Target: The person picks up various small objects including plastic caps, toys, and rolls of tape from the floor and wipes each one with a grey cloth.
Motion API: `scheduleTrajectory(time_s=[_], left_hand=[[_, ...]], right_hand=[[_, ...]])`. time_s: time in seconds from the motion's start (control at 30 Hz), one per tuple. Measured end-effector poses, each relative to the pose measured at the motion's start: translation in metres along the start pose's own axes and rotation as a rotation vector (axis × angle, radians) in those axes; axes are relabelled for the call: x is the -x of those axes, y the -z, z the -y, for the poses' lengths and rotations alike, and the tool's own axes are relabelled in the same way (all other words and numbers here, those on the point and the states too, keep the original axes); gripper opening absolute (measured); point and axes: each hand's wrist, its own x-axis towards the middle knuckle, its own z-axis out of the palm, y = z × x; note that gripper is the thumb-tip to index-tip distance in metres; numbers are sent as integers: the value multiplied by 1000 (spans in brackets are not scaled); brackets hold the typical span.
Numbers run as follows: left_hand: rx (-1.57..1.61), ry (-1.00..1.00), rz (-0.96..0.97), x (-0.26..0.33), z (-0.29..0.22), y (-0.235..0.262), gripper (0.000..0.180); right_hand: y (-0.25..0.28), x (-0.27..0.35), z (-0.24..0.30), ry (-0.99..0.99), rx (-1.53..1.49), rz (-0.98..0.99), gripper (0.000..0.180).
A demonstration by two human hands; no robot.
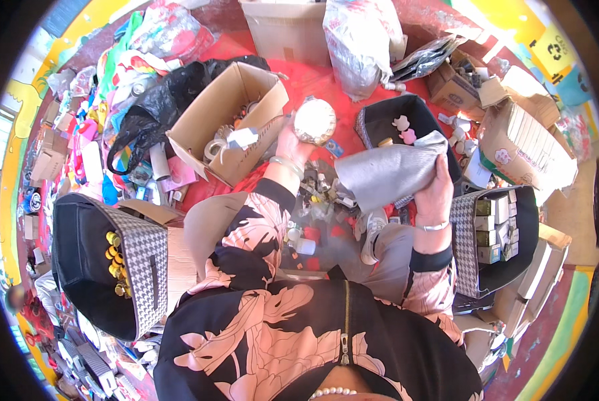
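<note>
My left hand (291,146) is closed on a round whitish disc (315,121) with a brownish edge; its exact kind I cannot make out. It is held up beside the near right corner of an open cardboard box (249,155). My right hand (435,190) grips one end of a silvery grey cloth (379,175), which stretches leftward in front of a black fabric bin (379,107). Small pink and cream toy figures (407,136) show inside that bin. Below and between my hands lies a pile of small bottles and bits (323,194) on the floor.
Houndstooth fabric bins stand at my left (139,267) and right (466,247); the left one holds yellow-and-black items, the right one small boxes. A black plastic bag (139,120) and mixed goods crowd the left. A clear plastic bag (363,47) and cardboard boxes (526,144) line the far side and right.
</note>
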Motion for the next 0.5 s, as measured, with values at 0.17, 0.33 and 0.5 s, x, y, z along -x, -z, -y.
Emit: scheduleTrajectory(time_s=[0.17, 0.33, 0.5], left_hand=[[128, 47, 222, 50, -15, -50, 36], [179, 128, 435, 94, -26, -106, 32], [70, 122, 345, 87, -18, -122, 39]], right_hand=[[-5, -4, -27, -164, -70, -65, 33], [-76, 25, 1, 0, -132, 124, 32], [-137, 34, -16, 737, 1025, 521, 43]])
